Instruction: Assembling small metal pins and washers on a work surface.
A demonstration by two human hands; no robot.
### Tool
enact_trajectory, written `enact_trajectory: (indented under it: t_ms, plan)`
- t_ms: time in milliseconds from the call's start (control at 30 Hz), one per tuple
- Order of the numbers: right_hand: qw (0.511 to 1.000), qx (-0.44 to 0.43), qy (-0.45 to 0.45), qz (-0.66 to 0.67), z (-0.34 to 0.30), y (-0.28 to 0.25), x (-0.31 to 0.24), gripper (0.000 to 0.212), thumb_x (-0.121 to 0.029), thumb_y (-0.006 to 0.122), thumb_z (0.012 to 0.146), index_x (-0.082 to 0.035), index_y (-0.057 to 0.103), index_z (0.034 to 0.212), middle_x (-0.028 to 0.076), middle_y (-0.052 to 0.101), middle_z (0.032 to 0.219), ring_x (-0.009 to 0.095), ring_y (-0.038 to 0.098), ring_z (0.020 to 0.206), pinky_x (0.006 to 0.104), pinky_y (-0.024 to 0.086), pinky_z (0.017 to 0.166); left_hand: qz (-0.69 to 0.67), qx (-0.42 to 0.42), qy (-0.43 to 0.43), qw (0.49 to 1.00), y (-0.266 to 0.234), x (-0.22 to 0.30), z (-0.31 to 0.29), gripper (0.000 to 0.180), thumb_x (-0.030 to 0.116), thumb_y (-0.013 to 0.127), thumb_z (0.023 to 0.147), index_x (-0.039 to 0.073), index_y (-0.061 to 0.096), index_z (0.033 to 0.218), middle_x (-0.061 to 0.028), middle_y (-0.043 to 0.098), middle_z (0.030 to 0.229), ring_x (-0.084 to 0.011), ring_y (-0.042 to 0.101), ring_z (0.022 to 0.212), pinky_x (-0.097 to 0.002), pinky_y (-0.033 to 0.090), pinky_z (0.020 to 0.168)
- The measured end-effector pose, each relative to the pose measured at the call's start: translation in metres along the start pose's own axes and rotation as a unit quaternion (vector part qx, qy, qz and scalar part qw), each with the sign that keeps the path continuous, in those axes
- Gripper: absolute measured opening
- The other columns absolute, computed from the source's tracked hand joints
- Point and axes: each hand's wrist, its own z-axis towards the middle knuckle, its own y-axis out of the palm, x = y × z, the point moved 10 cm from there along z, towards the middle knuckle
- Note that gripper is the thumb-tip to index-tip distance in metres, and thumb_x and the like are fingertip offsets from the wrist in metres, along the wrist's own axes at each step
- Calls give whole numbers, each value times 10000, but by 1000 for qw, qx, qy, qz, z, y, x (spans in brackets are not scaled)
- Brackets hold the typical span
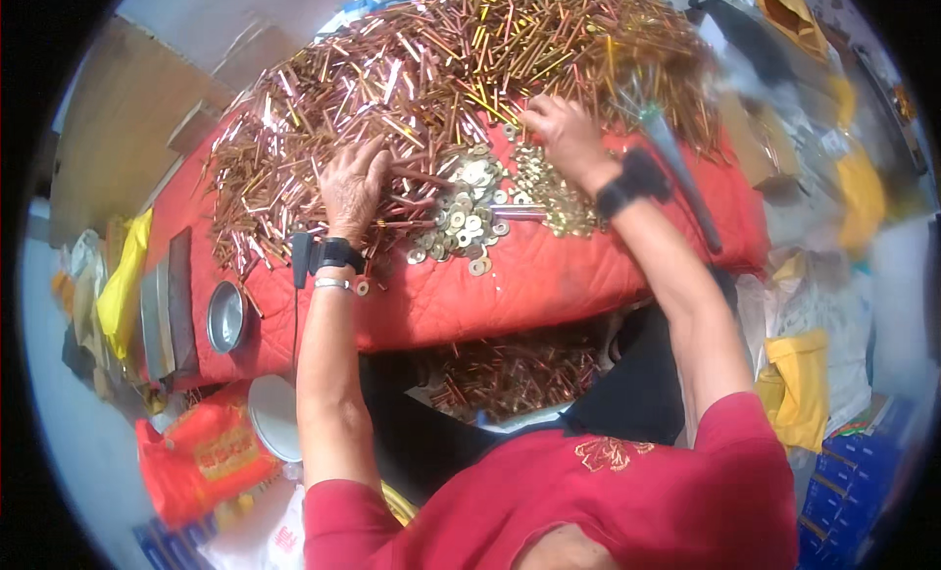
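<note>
Copper-coloured rods (412, 70) heaped shiny beside brass washers (470, 212); left hand (353, 183) and right hand (559, 129) rest spread open on them

Work surface under a red quilted cloth (549, 276), bearing: a large heap of copper and brass rods (441, 70) lying across its far half; a patch of brass washers (470, 212) sitting nearer; a small metal bowl (225, 317) resting at the left edge.
</note>
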Motion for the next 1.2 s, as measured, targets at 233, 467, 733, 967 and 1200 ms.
enact_trajectory:
  t_ms: [233,467,733,967,1200]
  plan:
    - [987,-128,-90,-27,8,48,12,82,-109,577,781,-138,611,850,11,588,905,208,575,916,365,451,719,-219,96,-94,966,-5,-39,-19,401,150,567,903,159,512,1300,-142,620,1005,-309,557,935,-420,397,859]
    - [981,-10,111,160,-9,-49,-22,66,-33,525,876,-14,534,939,159,613,865,349,607,813,409,476,713,36,92,-93,991,-5,-39,-23,162,239,610,877,93,637,944,-140,580,925,-328,523,878,-428,381,814]
    - [959,-135,158,195,-80,-32,-78,213,-108,590,859,-27,590,1055,164,577,915,344,586,854,407,477,733,-13,-13,-192,981,19,-72,2,273,298,598,830,63,687,937,-167,633,983,-393,549,989,-483,417,884]
    - [964,-113,159,180,-88,-34,-83,218,-121,620,839,-60,620,1048,151,584,906,340,592,833,404,483,722,-439,242,-262,825,-26,-100,0,187,206,638,889,46,682,975,-37,680,815,-91,596,691,-226,480,618]
    - [961,-170,121,181,-88,-25,-116,168,-168,649,817,-114,650,976,117,570,820,313,602,778,402,485,665,-733,78,-388,553,-22,-16,-49,233,214,448,991,6,516,1072,42,427,659,-48,321,488,-188,271,413]
